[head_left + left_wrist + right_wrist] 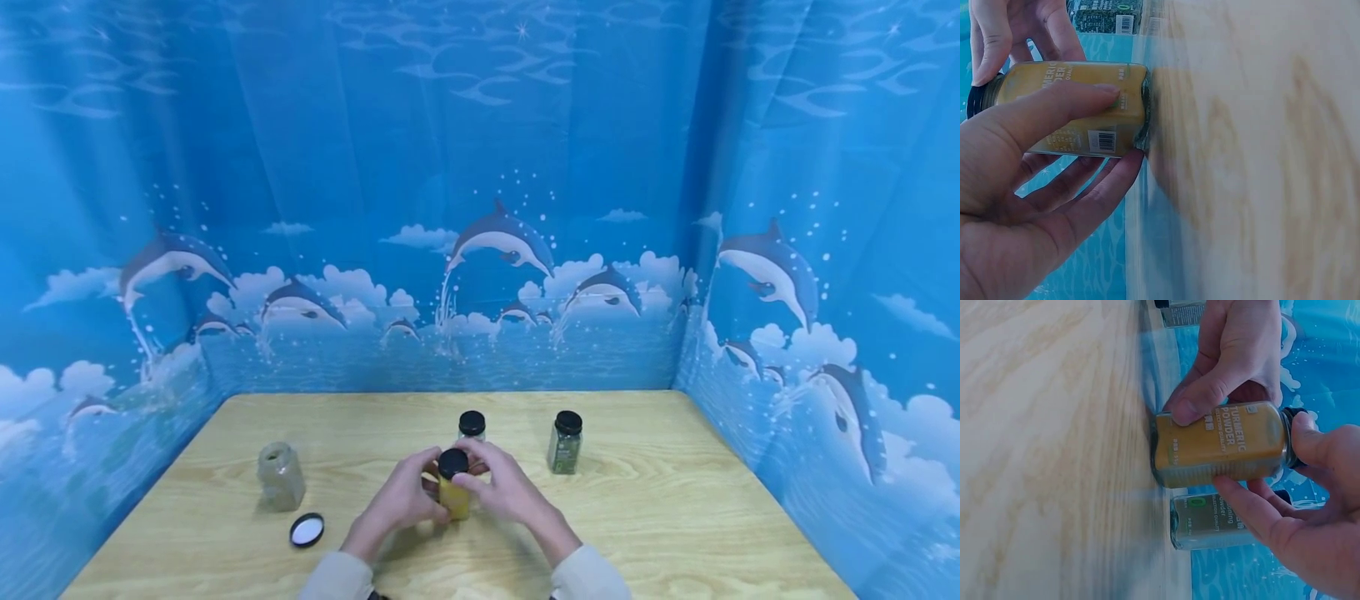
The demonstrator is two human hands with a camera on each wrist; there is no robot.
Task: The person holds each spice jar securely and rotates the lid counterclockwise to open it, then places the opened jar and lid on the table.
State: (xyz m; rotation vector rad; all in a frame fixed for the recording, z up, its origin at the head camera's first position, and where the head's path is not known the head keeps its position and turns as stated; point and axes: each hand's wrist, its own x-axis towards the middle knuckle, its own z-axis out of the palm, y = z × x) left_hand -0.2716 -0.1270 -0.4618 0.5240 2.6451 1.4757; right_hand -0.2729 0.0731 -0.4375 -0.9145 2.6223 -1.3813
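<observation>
Pale sleeves (339, 577) lie lowest in front; blue curtains (465, 125) printed with dolphins hang beyond the far, left and right edges of a wood-grained desk (675, 508). Both hands meet on one jar, well in from the desk's left and right edges: the left hand (405, 497) clasps the lower body of the turmeric jar (454, 500), thumb across one face, while the right hand (512, 490) grips around its black cap (453, 463) and upper glass. That jar is upright; I cannot tell whether its base touches the desk. Behind it, toward the far edge, a black-capped jar (472, 423) is partly hidden. A green-filled jar (566, 451) stands toward the far right corner. Toward the left edge stands an uncapped jar (281, 479); near it, closer to the near edge, a loose lid (307, 530) lies white inside up.
</observation>
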